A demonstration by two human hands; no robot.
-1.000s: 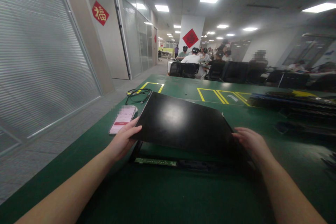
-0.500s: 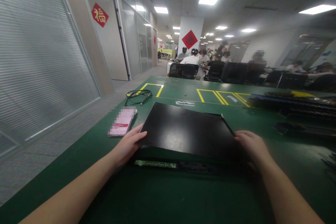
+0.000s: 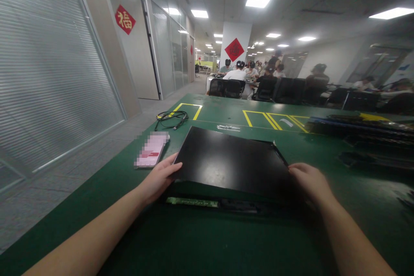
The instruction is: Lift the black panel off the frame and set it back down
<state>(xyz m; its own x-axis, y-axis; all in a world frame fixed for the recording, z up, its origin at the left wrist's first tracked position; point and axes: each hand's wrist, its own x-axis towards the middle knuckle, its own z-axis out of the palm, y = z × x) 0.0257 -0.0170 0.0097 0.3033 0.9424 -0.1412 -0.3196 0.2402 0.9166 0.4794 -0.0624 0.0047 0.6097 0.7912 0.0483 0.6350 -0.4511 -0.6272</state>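
Note:
Between my hands is a flat black display panel (image 3: 226,159), tilted, with a dull light reflected on its face. My left hand (image 3: 164,176) grips its left edge, thumb on top and the other fingers partly hidden beneath. At the right edge, my right hand (image 3: 308,179) is closed with its fingertips on the dark rim; its underside is hidden. Below the panel's near edge runs a narrow strip with a green circuit board (image 3: 192,202) and a dark section to its right. Whether that strip is joined to the panel, I cannot tell.
Left of the panel lies a phone (image 3: 152,151) with a pink screen, and behind it a coiled black cable (image 3: 171,119). Dark flat parts (image 3: 349,127) are stacked at the right of the green table (image 3: 210,246). Yellow tape marks its far side; people sit beyond.
Hardly anything differs. The whole view has shifted very slightly, and both hands keep their places on the panel's edges.

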